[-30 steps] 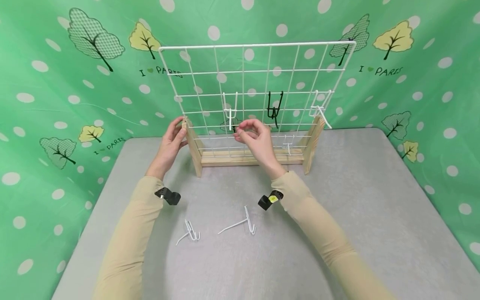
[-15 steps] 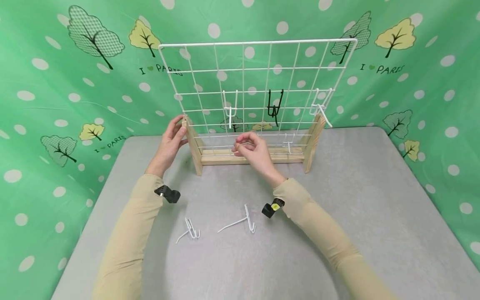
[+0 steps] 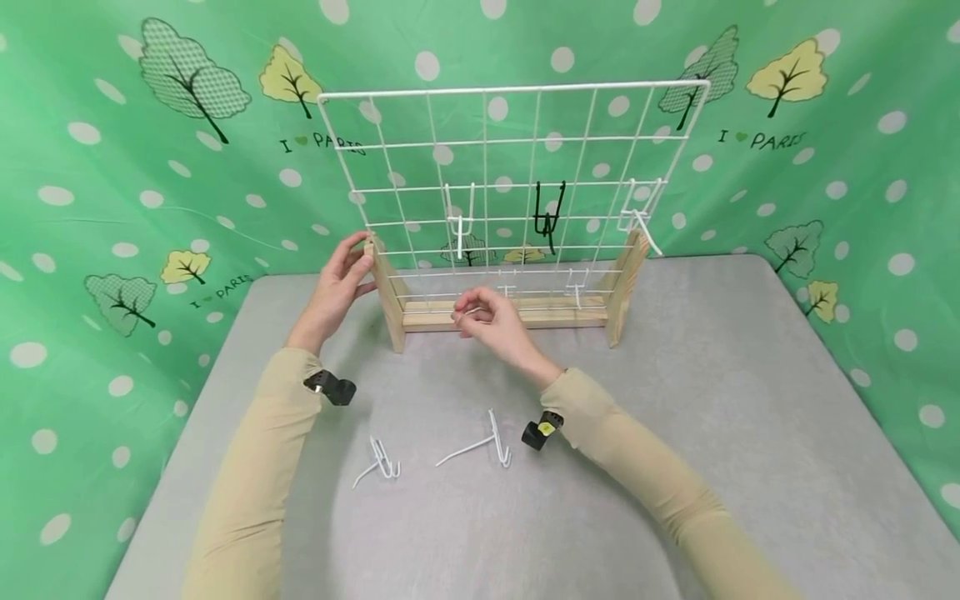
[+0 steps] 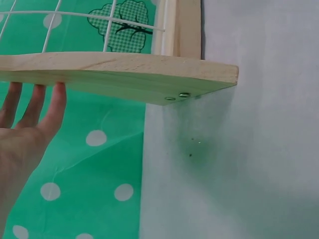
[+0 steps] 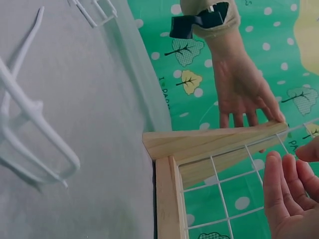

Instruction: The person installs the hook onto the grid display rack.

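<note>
A white wire grid rack (image 3: 512,137) stands in a wooden base. My left hand (image 3: 335,287) holds its left wooden upright (image 3: 387,292) near the top, thumb at the front edge. In the left wrist view, fairly straight fingertips (image 4: 60,92) meet the upright's outer side. Low in front of the grid, my right hand (image 3: 495,325) has loosely bent fingers with nothing visible between them. Just behind it a small white hook (image 3: 507,290) hangs on the low wires. Another small white hook (image 3: 577,293) hangs to its right.
Higher on the grid hang a white hook (image 3: 460,225), a black hook (image 3: 548,221) and a white hook (image 3: 636,218) at the right end. Two white hooks lie on the grey table: a shorter hook (image 3: 381,461) and a longer hook (image 3: 495,442). Green dotted cloth (image 3: 150,400) surrounds the table.
My right hand has moved down, then slightly left, away from the small hook, which now shows on the low wires. My left hand stays at the upright.
</note>
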### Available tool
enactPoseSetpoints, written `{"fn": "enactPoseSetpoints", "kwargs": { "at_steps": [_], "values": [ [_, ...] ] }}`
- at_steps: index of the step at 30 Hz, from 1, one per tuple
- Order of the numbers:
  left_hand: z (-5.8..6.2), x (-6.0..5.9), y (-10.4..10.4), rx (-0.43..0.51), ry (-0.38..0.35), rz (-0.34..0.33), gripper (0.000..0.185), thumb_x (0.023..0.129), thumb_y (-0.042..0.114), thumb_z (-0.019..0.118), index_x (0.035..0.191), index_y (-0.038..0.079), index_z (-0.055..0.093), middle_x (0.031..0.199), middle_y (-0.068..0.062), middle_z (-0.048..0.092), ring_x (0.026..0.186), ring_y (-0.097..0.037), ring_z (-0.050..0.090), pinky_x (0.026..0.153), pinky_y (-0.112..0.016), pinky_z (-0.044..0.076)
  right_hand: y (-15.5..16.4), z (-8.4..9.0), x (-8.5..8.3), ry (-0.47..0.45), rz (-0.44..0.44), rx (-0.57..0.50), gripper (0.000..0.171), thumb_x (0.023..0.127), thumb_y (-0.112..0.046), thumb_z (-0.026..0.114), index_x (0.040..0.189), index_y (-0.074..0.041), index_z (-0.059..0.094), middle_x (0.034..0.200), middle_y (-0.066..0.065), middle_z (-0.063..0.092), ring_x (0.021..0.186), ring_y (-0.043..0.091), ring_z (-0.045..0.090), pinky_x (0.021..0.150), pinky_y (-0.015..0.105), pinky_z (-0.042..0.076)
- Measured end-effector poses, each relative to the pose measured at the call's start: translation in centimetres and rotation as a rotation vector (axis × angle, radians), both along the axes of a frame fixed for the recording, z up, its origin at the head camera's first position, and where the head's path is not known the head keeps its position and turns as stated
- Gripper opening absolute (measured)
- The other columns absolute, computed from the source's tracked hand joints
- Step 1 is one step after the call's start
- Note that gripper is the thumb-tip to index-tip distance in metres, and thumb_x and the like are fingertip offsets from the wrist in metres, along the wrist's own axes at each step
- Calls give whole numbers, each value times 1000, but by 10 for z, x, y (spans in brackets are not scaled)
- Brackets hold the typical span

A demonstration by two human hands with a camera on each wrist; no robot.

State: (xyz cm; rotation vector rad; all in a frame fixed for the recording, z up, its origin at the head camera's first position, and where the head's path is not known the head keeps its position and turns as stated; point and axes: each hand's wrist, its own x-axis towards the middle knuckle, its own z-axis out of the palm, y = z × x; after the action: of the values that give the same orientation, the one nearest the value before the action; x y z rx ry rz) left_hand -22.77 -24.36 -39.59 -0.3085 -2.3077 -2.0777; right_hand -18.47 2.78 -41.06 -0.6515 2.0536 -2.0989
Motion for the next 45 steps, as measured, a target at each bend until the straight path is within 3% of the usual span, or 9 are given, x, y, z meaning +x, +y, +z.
{"fn": "enactPoseSetpoints", "kwargs": {
  "at_steps": [7,14,20,32,45],
  "values": [
    [3,-1,-4,-17,-14,9,44,102,26,52,144,21,41,141,-22,37,127,-34,40,99,-43,48,-10,-3,5,10,90,61,15,86,11,57,101,11,57,92,20,64,78,20,65,73,35,60],
    [2,-3,-4,-6,-15,5,44,100,25,55,142,20,44,141,-22,38,127,-36,41,95,-43,50,-18,-7,14,-11,164,90,19,84,12,54,103,11,56,94,21,63,80,20,63,74,35,59],
    [3,-5,-5,60,-14,-4,42,99,21,58,139,19,49,140,-23,40,124,-35,43,88,-37,55,-27,-13,21,-15,225,117,19,83,13,55,102,12,57,94,20,63,82,19,63,74,32,59],
    [4,-6,-9,87,-20,-32,41,98,17,58,138,19,50,139,-23,40,123,-35,44,84,-34,57,-43,-32,39,50,310,270,11,86,3,65,97,4,63,91,9,65,82,9,59,78,27,55],
    [4,-6,-8,112,-22,-41,38,99,15,56,137,20,51,139,-21,40,122,-33,43,82,-33,57,-62,-47,54,82,447,312,12,87,6,64,99,3,66,94,9,68,83,7,62,80,21,54]
  ]
}}
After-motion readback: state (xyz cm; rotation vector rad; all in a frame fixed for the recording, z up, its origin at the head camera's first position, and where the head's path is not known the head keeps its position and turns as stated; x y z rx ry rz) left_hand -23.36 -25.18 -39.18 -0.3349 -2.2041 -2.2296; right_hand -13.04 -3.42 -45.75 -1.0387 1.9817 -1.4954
